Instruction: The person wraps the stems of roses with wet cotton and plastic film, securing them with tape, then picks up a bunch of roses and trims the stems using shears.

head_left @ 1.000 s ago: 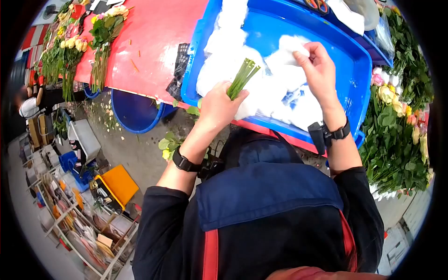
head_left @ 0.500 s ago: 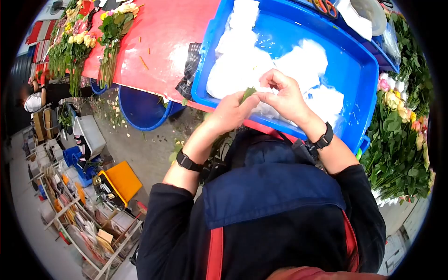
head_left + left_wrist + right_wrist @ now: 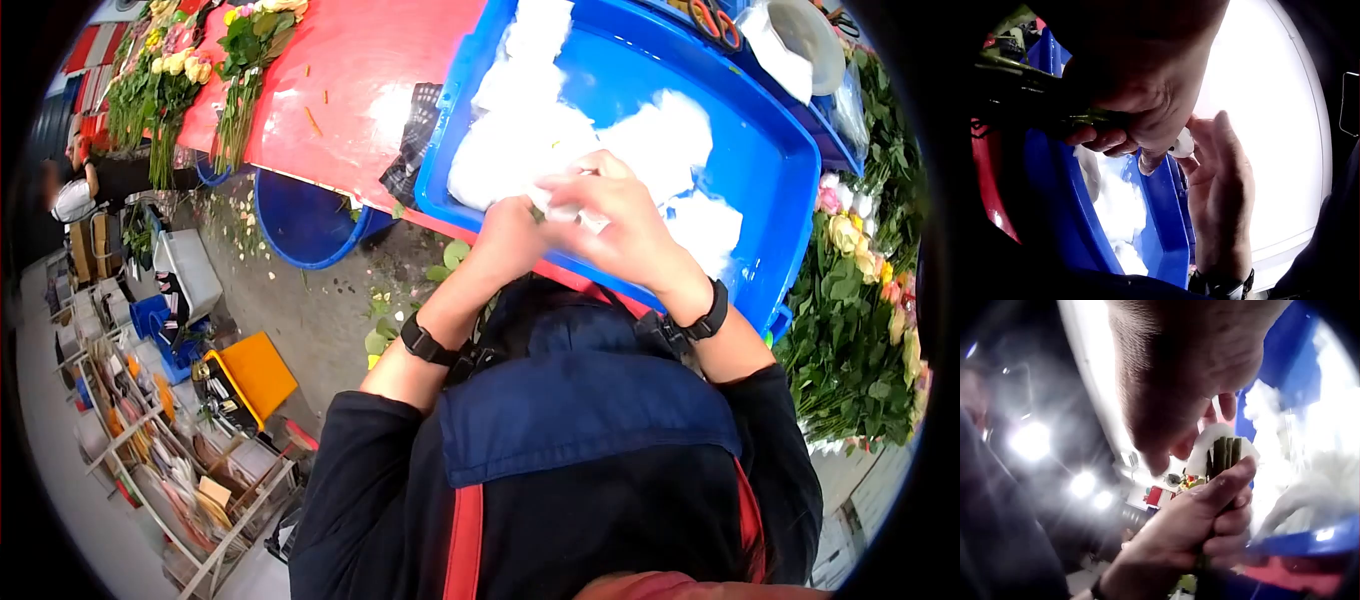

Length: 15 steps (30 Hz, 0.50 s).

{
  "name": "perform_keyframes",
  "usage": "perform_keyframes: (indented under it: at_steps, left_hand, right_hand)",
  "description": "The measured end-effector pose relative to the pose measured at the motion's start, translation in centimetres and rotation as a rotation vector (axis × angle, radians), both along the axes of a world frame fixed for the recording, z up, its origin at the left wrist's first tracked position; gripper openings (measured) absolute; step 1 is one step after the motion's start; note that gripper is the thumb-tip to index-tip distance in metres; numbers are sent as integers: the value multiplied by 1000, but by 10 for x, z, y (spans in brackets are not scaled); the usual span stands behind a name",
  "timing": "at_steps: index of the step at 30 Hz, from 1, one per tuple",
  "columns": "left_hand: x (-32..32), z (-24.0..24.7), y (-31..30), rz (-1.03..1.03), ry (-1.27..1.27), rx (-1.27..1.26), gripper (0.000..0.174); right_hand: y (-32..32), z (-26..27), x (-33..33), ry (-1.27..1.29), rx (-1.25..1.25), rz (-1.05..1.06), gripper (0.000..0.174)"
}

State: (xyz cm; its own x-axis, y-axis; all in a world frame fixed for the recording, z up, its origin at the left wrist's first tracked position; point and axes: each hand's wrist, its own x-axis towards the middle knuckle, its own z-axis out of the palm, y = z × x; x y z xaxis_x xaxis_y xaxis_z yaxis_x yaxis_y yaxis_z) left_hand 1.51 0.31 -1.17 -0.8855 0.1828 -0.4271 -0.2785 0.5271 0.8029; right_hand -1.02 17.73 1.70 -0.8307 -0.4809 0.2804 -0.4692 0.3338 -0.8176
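My left hand (image 3: 508,240) grips a bundle of green flower stems (image 3: 1227,453), their cut ends standing up past the thumb. A piece of wet-looking white cotton (image 3: 1205,442) curves around those cut ends. The right hand (image 3: 625,225) holds the cotton with bent fingers, close against the left hand. Both are over the near edge of a blue tray (image 3: 745,150), where white cotton (image 3: 520,145) lies in clumps. Leaves of the bundle (image 3: 455,253) hang below the left hand, and its flower heads are mostly hidden by the arm.
The tray sits on a red table (image 3: 345,60) with a dark checked cloth (image 3: 412,150) beside it. Bunches of roses lie at the far left and right (image 3: 850,290). Orange-handled scissors (image 3: 715,22) are behind the tray. A blue bucket (image 3: 310,220) stands on the floor.
The right hand has come down from the tray to the left hand, bringing cotton to the stem ends. Its fingers have since shifted around them, while the left hand keeps its grip.
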Motion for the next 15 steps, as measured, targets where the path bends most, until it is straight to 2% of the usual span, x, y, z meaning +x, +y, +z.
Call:
perform_keyframes:
  at_steps: [1,3,5,7,8,11,14,15]
  left_hand:
    - [0,3,2,11,-25,-20,33]
    - [1,7,2,19,-49,-88,35]
    - [0,11,1,7,-43,-184,35]
    - [-3,19,-10,-22,-107,43,29]
    - [-4,22,-17,-34,-142,155,26]
    - [4,22,-27,183,-255,423,19]
    - [12,11,-31,109,-181,263,19]
    - [12,8,-30,87,-155,234,20]
  right_hand:
    - [0,-5,0,-104,-107,-35,45]
    - [-7,-4,-7,51,-34,-76,47]
    - [-11,-9,-9,-88,-30,-69,49]
    - [-13,-22,-5,-526,-96,-9,50]
    - [-12,-24,-6,-603,-144,13,49]
    - [-18,-31,-7,-621,-268,41,47]
    - [-15,-40,-18,-597,-68,138,55]
    - [-12,-41,-21,-685,-231,68,51]
